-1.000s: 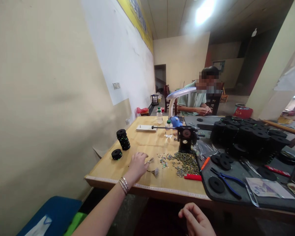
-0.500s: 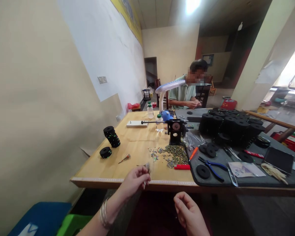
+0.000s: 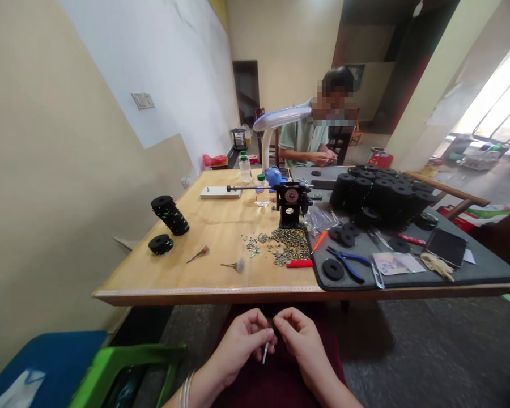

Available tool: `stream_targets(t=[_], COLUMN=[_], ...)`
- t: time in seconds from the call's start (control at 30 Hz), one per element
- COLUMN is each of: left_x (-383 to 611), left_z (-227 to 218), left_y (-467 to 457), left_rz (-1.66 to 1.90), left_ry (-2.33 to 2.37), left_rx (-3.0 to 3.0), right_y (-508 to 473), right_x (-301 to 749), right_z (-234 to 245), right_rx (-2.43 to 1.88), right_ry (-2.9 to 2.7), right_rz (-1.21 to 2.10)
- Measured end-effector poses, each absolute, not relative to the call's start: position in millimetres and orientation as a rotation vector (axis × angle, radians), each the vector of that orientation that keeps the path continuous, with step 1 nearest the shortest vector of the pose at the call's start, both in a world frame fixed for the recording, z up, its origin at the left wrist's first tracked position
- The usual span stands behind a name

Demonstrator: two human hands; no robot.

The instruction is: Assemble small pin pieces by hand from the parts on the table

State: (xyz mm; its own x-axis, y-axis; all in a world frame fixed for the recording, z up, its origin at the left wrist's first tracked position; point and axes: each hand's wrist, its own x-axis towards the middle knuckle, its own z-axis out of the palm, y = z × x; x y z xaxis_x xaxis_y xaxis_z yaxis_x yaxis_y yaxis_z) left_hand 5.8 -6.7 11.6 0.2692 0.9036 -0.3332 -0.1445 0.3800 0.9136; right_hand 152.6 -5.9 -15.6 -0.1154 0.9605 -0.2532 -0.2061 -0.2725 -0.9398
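Observation:
My left hand point(image 3: 255, 334) is closed, with a thin white stick point(image 3: 265, 354) poking down from between its fingers. Beside it, my right hand point(image 3: 295, 334) pinches thumb to forefinger; whatever it holds is too small to make out. Both hands meet fingertip to fingertip over my lap, just below the table's front edge. On the wood lie two small wispy bundles with thin stems, one orange-tipped point(image 3: 203, 251) and one greyish point(image 3: 238, 264). A pile of tiny dark and gold pieces point(image 3: 293, 242) is spread to their right.
A black winding device point(image 3: 289, 207) with a long rod stands behind the pile. Black foam spools point(image 3: 170, 215) stack at left; more crowd the grey mat point(image 3: 488, 272). Blue-handled pliers point(image 3: 351, 263) and a red tool point(image 3: 300, 264) lie near the front. A person point(image 3: 306, 144) sits across.
My left hand has drawn back from the greyish bundle, down to my lap. My right hand has come in to meet it. The view has tilted down and shifted right.

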Motion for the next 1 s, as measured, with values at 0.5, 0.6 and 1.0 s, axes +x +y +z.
stream_targets(t=[0.5, 0.6, 1.0], left_x=[13.0, 13.4, 18.5], left_z=[7.6, 4.8, 0.3], left_y=[-9.5, -10.2, -9.5], left_rz=[0.879, 0.887, 0.992], left_ry=[1.012, 0.999, 0.982], left_rx=[0.774, 0.759, 0.716], right_y=[-7.6, -7.8, -7.9], right_x=[148.1, 147.8, 145.2], right_z=[-11.3, -9.5, -18.8], right_rx=[-1.134, -1.140, -1.091], right_ry=[-1.008, -0.997, -0.957], right_rz=[1.512, 1.516, 1.538])
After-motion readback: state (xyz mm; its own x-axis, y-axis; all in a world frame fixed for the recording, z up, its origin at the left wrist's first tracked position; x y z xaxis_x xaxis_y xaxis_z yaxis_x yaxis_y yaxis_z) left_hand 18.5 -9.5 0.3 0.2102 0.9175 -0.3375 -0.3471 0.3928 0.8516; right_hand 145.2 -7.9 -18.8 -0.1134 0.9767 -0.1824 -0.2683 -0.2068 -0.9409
